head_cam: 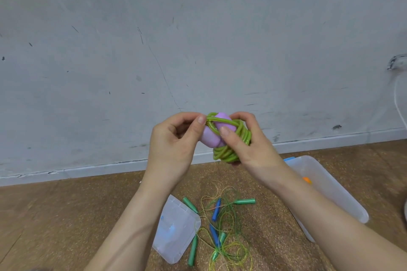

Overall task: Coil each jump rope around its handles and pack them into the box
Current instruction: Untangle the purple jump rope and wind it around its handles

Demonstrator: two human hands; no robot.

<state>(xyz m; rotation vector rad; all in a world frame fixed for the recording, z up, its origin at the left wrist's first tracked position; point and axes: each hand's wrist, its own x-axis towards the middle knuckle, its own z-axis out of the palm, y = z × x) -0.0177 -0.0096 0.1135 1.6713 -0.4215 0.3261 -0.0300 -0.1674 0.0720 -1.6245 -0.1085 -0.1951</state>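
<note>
Both hands (176, 138) (248, 138) grip the coiled rope (231, 149); loose ropes (222, 222), lid (174, 233) and box (330, 193) lie below.

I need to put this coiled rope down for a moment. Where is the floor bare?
Bare floor lies left of the lid, up to the wall. Between lid and box it is crowded with loose ropes.

A scuffed grey wall (154, 39) meets a brown speckled floor (55, 215) at a pale skirting (88, 170).
</note>
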